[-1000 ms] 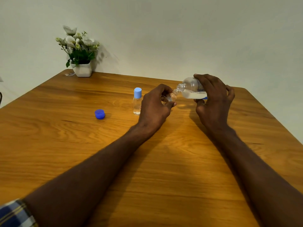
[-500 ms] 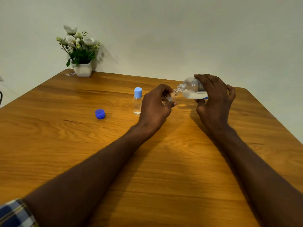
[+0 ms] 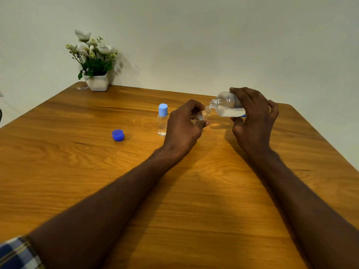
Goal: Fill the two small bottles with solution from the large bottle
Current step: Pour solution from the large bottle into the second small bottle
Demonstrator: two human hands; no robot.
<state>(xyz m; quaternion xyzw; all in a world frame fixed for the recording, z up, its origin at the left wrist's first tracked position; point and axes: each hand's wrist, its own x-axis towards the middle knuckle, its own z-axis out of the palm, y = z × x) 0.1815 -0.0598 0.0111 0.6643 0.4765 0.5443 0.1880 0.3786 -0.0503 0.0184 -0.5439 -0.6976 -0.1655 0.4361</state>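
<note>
- Clear plastic large bottle [image 3: 227, 106], uncapped, lies tipped near horizontal in the right hand [image 3: 252, 117], fingers curled over its body, thumb beneath; liquid pools along its lower side.
- Its threaded neck meets the mouth of a small clear open bottle [image 3: 202, 115], tilted and gripped in the left hand's [image 3: 182, 127] curled fingers, mostly hidden.
- Second small clear bottle with pale blue cap [image 3: 162, 119] stands upright just left of that hand.
- Dark blue round cap [image 3: 118, 135] rests on the wooden table [image 3: 194, 191].
</note>
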